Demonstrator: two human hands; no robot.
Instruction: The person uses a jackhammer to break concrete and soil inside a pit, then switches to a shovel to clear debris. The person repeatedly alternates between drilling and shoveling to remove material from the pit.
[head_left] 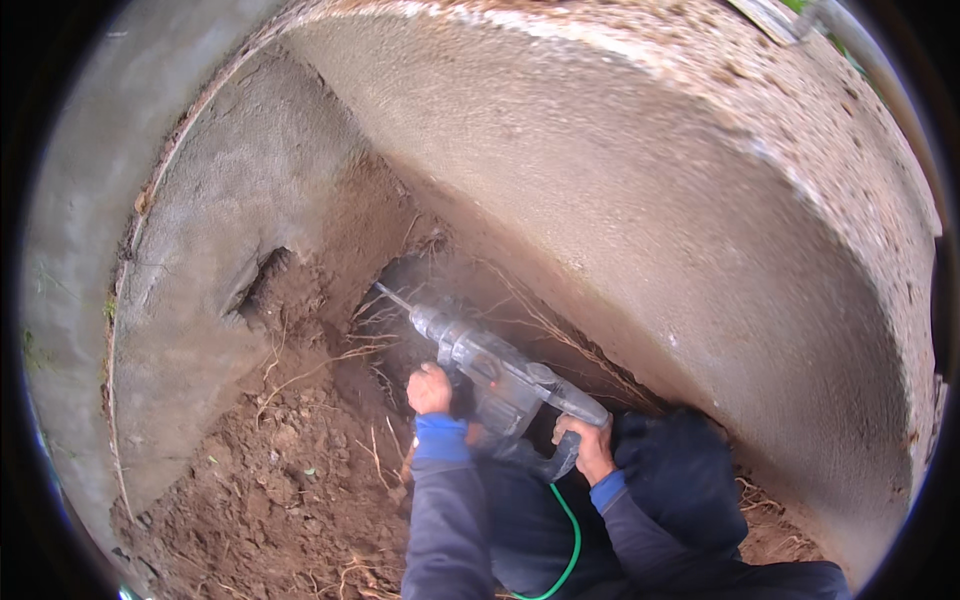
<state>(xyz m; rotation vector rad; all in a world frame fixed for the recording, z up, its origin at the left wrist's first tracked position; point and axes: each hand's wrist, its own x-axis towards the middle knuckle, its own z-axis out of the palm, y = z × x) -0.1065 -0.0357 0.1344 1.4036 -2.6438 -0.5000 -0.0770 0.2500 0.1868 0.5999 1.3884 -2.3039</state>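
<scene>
A grey, dusty rotary hammer drill (500, 375) lies slantwise across the middle of the view, its bit (392, 296) pointing up and left into a dark hollow in the soil. My left hand (430, 389) is closed in a fist at the drill's side handle near the front; the handle itself is mostly hidden. At the back end, my right hand (590, 446) wraps round the rear grip. A green cable (572, 540) runs down from the grip between my forearms. Where the bit's tip ends is hard to make out through dust.
Loose brown soil (265, 500) with thin roots (545, 318) surrounds the hollow. A tall curving concrete wall (640, 220) rises on the right, with gravelly ground above it. Another concrete wall (270, 140) stands on the left, with a broken hole (262, 280) low in it.
</scene>
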